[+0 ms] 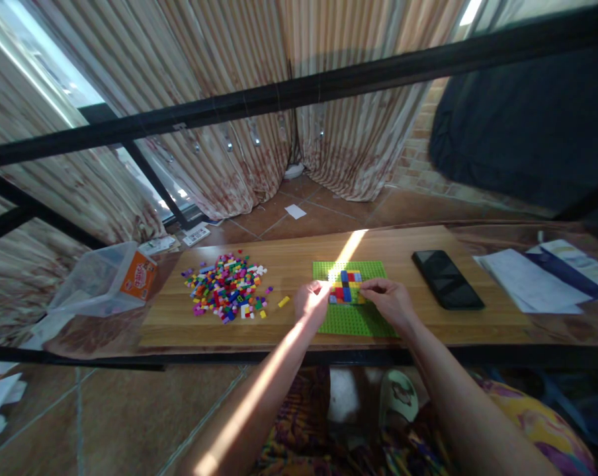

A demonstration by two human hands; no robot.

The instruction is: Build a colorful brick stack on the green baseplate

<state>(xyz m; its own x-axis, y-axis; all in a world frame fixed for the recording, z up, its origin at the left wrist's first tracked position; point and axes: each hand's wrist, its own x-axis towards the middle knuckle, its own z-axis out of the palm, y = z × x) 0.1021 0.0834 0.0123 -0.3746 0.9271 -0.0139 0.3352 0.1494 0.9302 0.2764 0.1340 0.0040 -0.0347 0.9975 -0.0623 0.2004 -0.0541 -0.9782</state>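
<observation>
A green studded baseplate (351,322) lies on the wooden board, with a block of red, blue, yellow and other coloured toy bricks (347,289) built on its middle. My left hand (311,301) rests at the left side of this block, fingers curled in with the fingertips at its edge. On the opposite side, my right hand (389,297) has thumb and forefinger pinched together at the block's right edge. Whatever either hand's fingertips hold is too small to make out. One loose yellow brick (284,301) lies left of my left hand.
A heap of mixed small bricks (227,287) covers the left of the wooden board (289,251). Farther left stands a clear plastic box (100,277) with an orange label. A black phone (446,279) lies on the right, beside papers (532,277). A dark metal bar (259,99) crosses behind.
</observation>
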